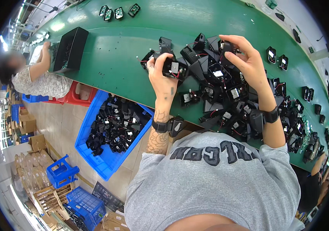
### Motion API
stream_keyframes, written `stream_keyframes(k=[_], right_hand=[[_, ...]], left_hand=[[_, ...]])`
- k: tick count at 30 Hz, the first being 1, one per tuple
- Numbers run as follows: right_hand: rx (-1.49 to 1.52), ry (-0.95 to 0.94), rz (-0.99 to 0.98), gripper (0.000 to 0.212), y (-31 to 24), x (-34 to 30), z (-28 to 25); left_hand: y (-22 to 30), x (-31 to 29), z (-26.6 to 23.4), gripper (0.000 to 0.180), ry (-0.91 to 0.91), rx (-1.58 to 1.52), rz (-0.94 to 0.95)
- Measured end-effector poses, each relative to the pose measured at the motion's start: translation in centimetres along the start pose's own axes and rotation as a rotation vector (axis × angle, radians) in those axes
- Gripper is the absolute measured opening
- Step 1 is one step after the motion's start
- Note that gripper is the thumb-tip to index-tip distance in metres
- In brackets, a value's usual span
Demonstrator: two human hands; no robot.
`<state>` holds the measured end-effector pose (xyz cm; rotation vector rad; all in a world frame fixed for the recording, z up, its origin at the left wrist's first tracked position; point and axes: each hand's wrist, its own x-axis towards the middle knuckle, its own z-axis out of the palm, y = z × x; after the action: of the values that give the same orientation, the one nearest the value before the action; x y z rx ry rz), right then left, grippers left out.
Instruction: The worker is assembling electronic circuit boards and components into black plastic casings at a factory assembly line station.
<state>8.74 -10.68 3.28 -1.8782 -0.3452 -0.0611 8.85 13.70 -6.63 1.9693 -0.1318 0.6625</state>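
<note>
My left hand [162, 80] is closed around a black plastic housing [175, 69] with a pale square part and thin wires inside. Another black unit with a strap-like top [165, 44] lies just beyond those fingers. My right hand [249, 63] pinches a smaller black housing [227, 52] between thumb and fingers, above the far side of a heap. That heap of black housings [218, 73] spreads between and below both hands, many showing red and white wires and pale parts. Its exact pieces overlap and partly hide one another.
The green table [110, 50] carries a black box [71, 50] at left and several small circuit-board pieces [119, 13] at the far edge. More housings [271, 54] stand at right. A blue bin [108, 169] of black parts is below the table's edge. A person [37, 79] works at far left.
</note>
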Motion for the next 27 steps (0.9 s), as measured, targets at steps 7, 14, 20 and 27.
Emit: stream_keyframes(k=[7,14,20,27], right_hand=[[-0.025,0.01,-0.038,0.041,0.4,-0.1,-0.5],[0.093,0.009,0.043,0.041,-2.6,0.0,1.3],[0.976,-0.396,0.552,0.049,-8.8,-1.9,10.6],[0.651,-0.494,0.843,0.036,-2.2,-5.2,33.9]], left_hand=[[0.1,2.3,-0.6,0.047,0.073,-0.238,-0.052],[1.0,3.3,-5.4,0.042,0.21,-0.631,-0.156],[-0.7,-1.9,-16.1,0.044,0.543,-0.594,-0.202],[-18.3,-15.8,-25.4,0.046,0.663,0.071,-0.425]])
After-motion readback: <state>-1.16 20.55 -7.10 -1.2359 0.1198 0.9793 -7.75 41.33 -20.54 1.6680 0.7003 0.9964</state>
